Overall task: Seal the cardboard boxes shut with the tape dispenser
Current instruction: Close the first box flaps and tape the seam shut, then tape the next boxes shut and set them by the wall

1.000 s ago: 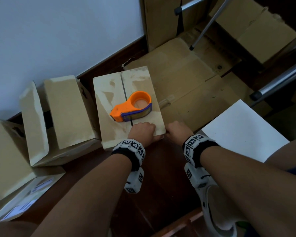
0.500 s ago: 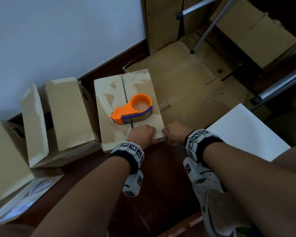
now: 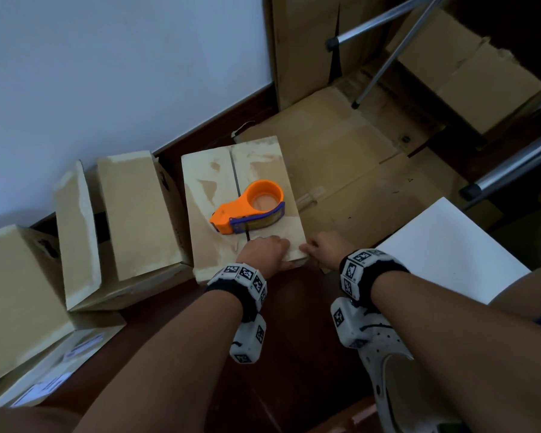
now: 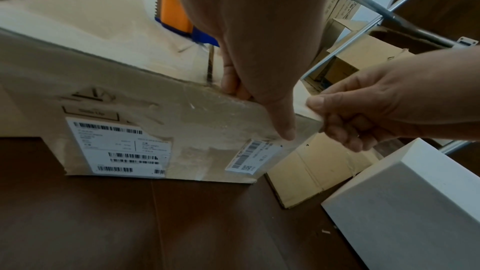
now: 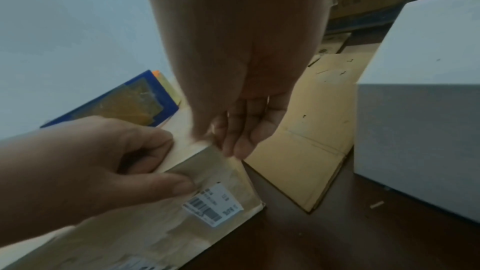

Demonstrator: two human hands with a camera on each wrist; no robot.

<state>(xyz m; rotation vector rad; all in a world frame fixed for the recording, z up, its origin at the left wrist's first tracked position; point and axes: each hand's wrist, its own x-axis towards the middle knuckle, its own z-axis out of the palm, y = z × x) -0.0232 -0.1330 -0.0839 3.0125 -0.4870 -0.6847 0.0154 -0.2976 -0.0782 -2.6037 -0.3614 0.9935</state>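
A closed cardboard box (image 3: pixel 219 195) stands on the dark floor, its two top flaps meeting at an untaped centre seam. An orange and blue tape dispenser (image 3: pixel 250 207) lies on its side on top, across the seam. My left hand (image 3: pixel 281 254) grips the near edge of the top by the right corner, fingers on the top (image 4: pixel 231 81) and thumb down the front face. My right hand (image 3: pixel 310 248) pinches that same corner, thumb on top, fingers (image 5: pixel 233 141) down the right side. Shipping labels (image 4: pixel 116 147) cover the front face.
Two opened cardboard boxes (image 3: pixel 138 214) (image 3: pixel 13 292) lean at the left by the wall. Flattened cardboard (image 3: pixel 341 170) lies to the right of the box, with a white box (image 3: pixel 450 251) beside it. Metal tripod legs (image 3: pixel 506 170) cross at the upper right. A white shoe (image 3: pixel 388 370) is under my right arm.
Both hands stay at the box's near right corner. The right hand has drawn slightly closer to the left one. The tape dispenser has not moved on the box.
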